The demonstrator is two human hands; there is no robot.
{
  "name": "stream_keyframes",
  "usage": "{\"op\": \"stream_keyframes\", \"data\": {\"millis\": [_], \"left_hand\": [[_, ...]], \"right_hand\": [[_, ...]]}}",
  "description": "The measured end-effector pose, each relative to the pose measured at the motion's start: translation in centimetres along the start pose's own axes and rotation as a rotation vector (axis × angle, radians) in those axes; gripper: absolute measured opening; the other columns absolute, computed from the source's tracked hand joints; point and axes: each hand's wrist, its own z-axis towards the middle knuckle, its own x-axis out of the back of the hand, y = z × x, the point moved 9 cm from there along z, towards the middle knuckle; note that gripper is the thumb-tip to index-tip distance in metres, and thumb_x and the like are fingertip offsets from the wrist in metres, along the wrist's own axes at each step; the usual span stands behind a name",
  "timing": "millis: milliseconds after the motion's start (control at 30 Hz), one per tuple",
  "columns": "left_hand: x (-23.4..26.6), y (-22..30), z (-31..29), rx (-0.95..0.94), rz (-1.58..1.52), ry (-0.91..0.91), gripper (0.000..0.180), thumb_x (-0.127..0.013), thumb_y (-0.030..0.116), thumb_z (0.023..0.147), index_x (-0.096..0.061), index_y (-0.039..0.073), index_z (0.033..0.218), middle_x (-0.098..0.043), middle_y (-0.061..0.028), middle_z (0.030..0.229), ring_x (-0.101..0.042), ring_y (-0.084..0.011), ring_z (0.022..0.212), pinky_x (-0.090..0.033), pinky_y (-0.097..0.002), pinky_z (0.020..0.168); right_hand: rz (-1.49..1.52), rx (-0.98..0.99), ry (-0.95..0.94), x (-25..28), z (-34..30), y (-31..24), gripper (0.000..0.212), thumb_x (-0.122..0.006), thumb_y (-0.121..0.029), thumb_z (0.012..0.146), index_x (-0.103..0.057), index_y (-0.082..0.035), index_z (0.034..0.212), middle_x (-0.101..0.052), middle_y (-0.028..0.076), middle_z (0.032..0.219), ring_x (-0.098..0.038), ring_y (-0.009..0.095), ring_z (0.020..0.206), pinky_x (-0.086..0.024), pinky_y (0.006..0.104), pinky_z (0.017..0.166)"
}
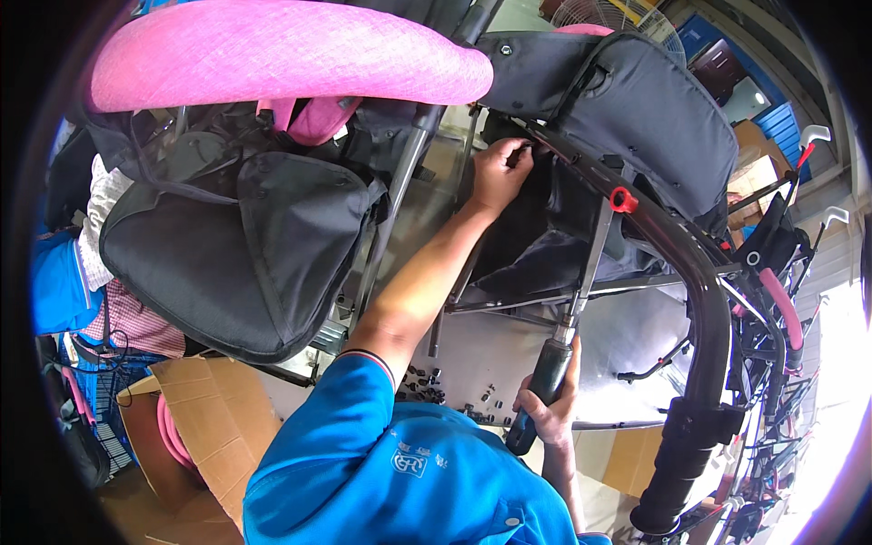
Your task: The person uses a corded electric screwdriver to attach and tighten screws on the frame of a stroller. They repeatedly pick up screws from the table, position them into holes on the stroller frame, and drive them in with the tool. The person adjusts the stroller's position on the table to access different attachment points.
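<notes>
My right hand is wrapped round the black body of an inline power screwdriver, its metal nose pointing up and away. The nose is close to the metal tubes of a dark stroller frame. My left hand reaches farther out, its fingers curled in a pinch beside the upper end of a dark tube. What those fingers hold is too small to make out. Black fabric hangs from the frame below that hand. A red ring sits on the tube to its right.
At the left stands another stroller with a pink padded bar and black seat. Small dark parts lie scattered on the table. An opened cardboard box is at lower left. A person's gloved hand shows at far left.
</notes>
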Motion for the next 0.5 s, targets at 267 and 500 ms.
{"op": "stream_keyframes", "data": {"millis": [267, 500], "left_hand": [[-0.6, 3.3, -2.4, -0.107, 0.067, 0.073, 0.029, -0.069, -0.001, 0.081, -0.062, 0.0, 0.109, -0.067, -0.0146, 0.104, -0.066, -0.0294, 0.097, -0.052, -0.0341, 0.083], [-2.4, -0.9, -2.0, 0.012, -0.093, 0.01, 0.034, -0.07, -0.001, 0.077, -0.059, 0.002, 0.11, -0.062, -0.0157, 0.1, -0.063, -0.0353, 0.093, -0.05, -0.0385, 0.084]], "right_hand": [[0.061, 0.002, -0.163, -5.6, 5.7, -3.4, 0.112, -0.07, 0.0, 0.072, 0.003, -0.012, 0.155, -0.059, 0.005, 0.075, -0.059, 0.012, 0.061, -0.051, 0.0261, 0.058], [0.151, 0.033, -0.086, -8.7, 12.7, -4.6, 0.102, -0.065, -0.009, 0.079, 0.003, -0.014, 0.155, -0.058, 0.01, 0.071, -0.059, 0.019, 0.051, -0.052, 0.0306, 0.046]]}}
